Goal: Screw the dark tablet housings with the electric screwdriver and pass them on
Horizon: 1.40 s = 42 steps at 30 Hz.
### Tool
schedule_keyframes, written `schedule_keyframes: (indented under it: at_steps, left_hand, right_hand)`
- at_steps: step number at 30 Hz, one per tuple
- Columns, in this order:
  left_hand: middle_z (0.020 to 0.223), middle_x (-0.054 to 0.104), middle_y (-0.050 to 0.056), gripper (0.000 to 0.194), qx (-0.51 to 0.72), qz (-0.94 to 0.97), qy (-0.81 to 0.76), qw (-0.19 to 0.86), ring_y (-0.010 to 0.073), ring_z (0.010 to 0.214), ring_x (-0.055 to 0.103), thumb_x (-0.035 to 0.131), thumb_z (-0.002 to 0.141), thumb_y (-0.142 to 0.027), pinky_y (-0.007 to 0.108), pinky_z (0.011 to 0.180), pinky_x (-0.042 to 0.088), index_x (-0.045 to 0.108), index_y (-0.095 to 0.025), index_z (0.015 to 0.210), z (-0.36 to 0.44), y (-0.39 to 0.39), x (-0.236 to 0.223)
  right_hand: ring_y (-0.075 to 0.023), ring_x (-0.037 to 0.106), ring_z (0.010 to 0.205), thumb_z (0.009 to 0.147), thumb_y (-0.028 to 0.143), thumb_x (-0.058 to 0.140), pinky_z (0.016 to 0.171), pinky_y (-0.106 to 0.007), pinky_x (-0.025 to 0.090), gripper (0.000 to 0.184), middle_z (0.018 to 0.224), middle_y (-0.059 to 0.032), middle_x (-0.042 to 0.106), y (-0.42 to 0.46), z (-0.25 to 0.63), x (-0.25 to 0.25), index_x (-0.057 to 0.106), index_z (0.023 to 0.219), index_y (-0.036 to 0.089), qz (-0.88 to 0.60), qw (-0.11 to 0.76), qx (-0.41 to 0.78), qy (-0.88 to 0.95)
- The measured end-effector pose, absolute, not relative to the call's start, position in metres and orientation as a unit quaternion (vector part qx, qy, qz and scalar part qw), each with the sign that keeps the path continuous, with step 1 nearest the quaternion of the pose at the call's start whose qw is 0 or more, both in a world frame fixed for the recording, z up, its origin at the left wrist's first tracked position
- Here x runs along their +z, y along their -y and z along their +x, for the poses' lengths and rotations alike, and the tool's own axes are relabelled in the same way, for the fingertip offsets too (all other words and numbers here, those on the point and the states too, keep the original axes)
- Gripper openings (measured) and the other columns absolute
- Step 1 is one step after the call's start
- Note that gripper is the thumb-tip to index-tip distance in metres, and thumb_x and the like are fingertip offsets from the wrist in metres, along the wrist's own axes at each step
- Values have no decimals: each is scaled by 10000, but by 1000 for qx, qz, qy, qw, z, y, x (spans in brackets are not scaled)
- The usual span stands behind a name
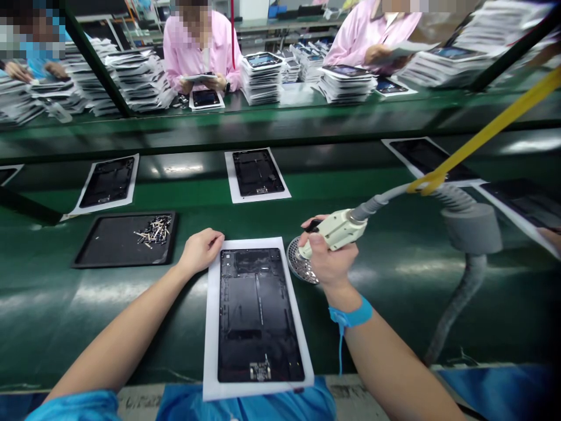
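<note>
Black device shell (260, 304) lies open side up on a white sheet (211, 351), lower centre of frame, on the green bench (175, 345). Small board (260, 371) sits at its lower end; no cover over the internals, so it reads as part-built. Loose small parts (155, 230) sit in the black tray (116, 240), left of frame. Right hand (331, 260): fingers wrapped round a cream hand tool (342, 229), beside the perforated disc (300, 266). Left hand (201, 251): fingers curled at sheet's top-left corner; can't tell if pinching.
</note>
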<state>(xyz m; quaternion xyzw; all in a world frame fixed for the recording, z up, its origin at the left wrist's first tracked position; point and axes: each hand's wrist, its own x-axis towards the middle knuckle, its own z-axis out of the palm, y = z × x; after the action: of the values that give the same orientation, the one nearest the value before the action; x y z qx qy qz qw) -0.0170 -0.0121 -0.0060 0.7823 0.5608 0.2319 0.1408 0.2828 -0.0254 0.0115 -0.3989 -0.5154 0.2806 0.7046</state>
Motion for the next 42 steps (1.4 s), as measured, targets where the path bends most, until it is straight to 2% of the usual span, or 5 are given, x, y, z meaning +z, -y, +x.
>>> schedule_keyframes:
  at_steps: [12,18,24,29,42]
  left_hand:
    - [953,787,65,271,275,745,-591,141,209,861,713,487,1005,-271,299,803,528,748,-204,975,-9,8,-15]
    - [879,774,51,251,293,723,-604,165,190,779,693,508,1005,-237,281,763,507,745,-192,935,-7,6,-14]
    - [804,740,38,240,312,703,-607,201,161,703,642,523,1000,-217,249,676,446,736,-175,897,-6,7,-11]
    - [710,686,20,248,310,698,-607,220,152,659,592,524,993,-221,242,623,396,714,-178,840,-3,8,-9]
    - [690,664,8,234,306,695,-609,230,150,647,568,545,971,-203,242,601,366,699,-185,795,-1,9,-5]
  right_hand:
    - [-130,638,495,868,412,777,465,-289,534,280,868,-21,704,32,271,38,658,1029,217,-372,733,271,500]
    - [-117,639,519,908,434,729,434,-262,532,281,936,-11,695,30,207,49,610,1104,272,-309,685,382,539]
    - [-170,721,705,922,428,714,634,-329,626,230,941,-36,727,19,152,28,659,1054,249,-290,628,413,593]
    - [-251,756,945,888,490,724,680,-344,637,287,950,-73,745,15,140,14,667,991,229,-323,599,410,608]
    - [-206,693,747,859,466,741,723,-369,615,286,800,-24,691,16,137,1,658,991,226,-345,587,413,605]
